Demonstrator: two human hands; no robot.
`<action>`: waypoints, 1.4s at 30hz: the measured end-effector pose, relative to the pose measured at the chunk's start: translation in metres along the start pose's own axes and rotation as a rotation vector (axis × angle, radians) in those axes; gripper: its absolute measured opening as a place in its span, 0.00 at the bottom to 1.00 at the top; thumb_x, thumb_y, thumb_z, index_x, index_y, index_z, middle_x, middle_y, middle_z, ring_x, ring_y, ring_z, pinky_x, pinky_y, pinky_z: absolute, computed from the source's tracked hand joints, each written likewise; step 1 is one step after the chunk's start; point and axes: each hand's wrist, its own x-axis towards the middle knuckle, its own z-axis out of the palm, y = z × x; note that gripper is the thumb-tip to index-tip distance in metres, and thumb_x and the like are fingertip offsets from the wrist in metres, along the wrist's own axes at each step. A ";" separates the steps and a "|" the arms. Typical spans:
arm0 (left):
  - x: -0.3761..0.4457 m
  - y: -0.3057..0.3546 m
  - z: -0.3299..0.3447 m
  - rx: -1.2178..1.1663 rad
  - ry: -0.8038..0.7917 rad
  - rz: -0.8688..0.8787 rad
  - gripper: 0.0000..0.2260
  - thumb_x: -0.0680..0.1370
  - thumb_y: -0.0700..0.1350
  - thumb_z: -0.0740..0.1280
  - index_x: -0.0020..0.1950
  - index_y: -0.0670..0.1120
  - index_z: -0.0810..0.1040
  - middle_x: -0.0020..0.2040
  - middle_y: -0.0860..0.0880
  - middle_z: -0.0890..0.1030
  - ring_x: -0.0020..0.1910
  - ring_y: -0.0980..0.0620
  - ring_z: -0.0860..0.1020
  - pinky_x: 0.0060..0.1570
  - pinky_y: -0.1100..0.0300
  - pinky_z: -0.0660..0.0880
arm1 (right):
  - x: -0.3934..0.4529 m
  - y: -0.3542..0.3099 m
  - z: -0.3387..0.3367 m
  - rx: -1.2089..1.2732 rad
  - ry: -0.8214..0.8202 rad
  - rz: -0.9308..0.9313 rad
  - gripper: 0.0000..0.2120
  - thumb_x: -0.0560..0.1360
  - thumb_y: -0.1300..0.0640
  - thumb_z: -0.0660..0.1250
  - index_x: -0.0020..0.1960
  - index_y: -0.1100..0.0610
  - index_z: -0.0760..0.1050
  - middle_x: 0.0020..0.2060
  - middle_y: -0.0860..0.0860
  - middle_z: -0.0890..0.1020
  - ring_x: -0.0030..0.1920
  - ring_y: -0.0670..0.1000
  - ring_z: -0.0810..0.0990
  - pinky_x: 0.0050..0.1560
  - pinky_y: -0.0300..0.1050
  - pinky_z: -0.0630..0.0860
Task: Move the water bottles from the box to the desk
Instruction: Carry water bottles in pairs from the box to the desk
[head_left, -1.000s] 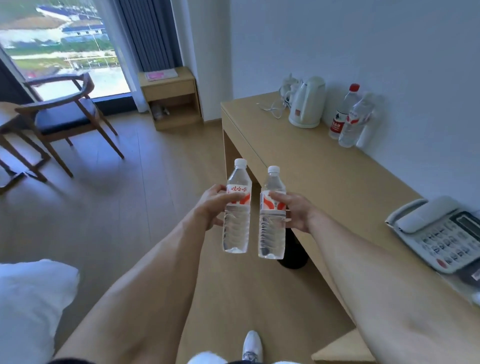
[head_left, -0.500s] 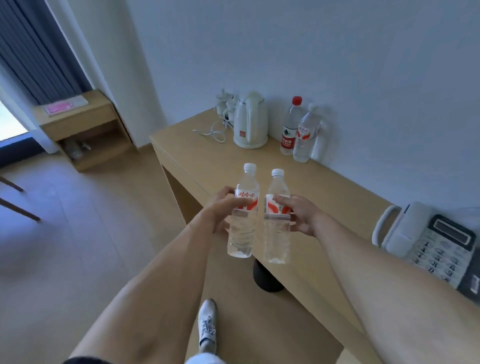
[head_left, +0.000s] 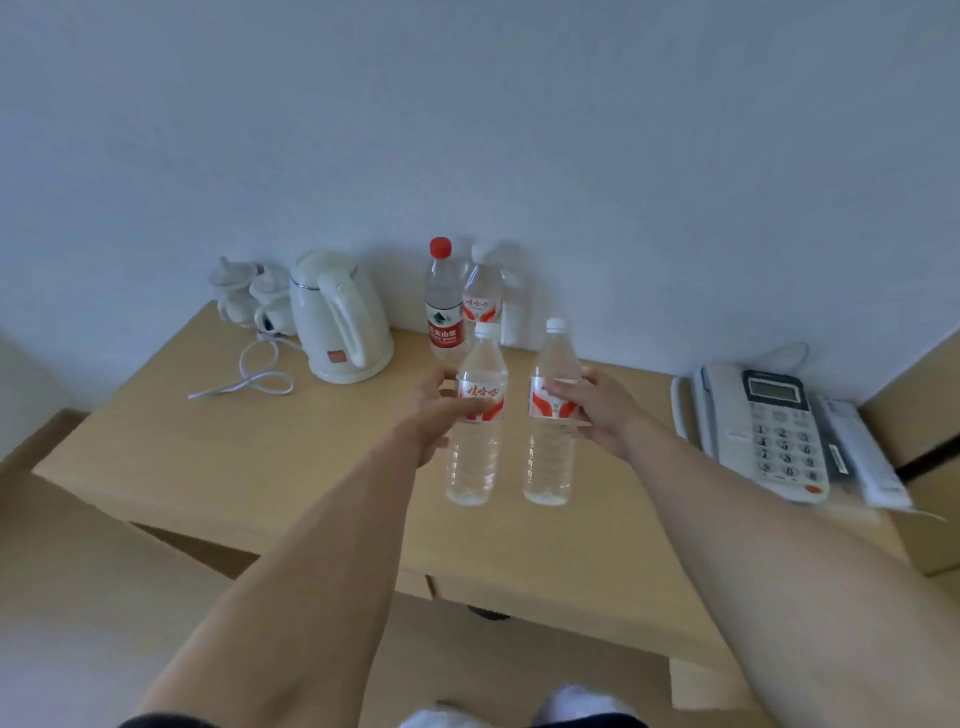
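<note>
Above the desk (head_left: 218, 467), two upright water bottles are held side by side: the left bottle (head_left: 475, 431) is gripped by the left hand (head_left: 434, 415), the right bottle (head_left: 551, 421) by the right hand (head_left: 602, 408).

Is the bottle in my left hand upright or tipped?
Upright: the bottle in the left hand has its white cap on top, base down.

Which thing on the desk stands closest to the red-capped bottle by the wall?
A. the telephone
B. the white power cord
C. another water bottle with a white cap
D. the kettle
C: the red-capped bottle stands by the wall with a white-capped bottle right beside it, nearer than the kettle on one side and far nearer than the telephone on the other.
</note>
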 end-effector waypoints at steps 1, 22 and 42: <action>0.007 0.002 0.003 0.004 -0.029 0.015 0.23 0.69 0.39 0.79 0.61 0.49 0.75 0.53 0.44 0.82 0.48 0.47 0.81 0.44 0.50 0.78 | 0.001 -0.003 -0.004 0.004 0.032 -0.019 0.21 0.70 0.58 0.78 0.60 0.53 0.76 0.53 0.53 0.84 0.51 0.54 0.85 0.51 0.52 0.82; 0.093 0.040 0.033 0.236 -0.096 0.200 0.32 0.66 0.31 0.79 0.66 0.46 0.70 0.52 0.44 0.84 0.56 0.45 0.81 0.61 0.48 0.77 | 0.057 -0.035 -0.040 -0.280 0.070 -0.211 0.30 0.67 0.64 0.79 0.62 0.50 0.70 0.49 0.51 0.84 0.50 0.49 0.82 0.45 0.40 0.74; 0.087 0.094 0.028 0.899 -0.080 0.462 0.32 0.67 0.48 0.81 0.68 0.51 0.74 0.55 0.52 0.80 0.48 0.54 0.80 0.53 0.55 0.78 | 0.049 -0.050 -0.043 -0.641 0.155 -0.345 0.31 0.64 0.57 0.82 0.63 0.46 0.72 0.56 0.45 0.80 0.57 0.46 0.78 0.51 0.36 0.72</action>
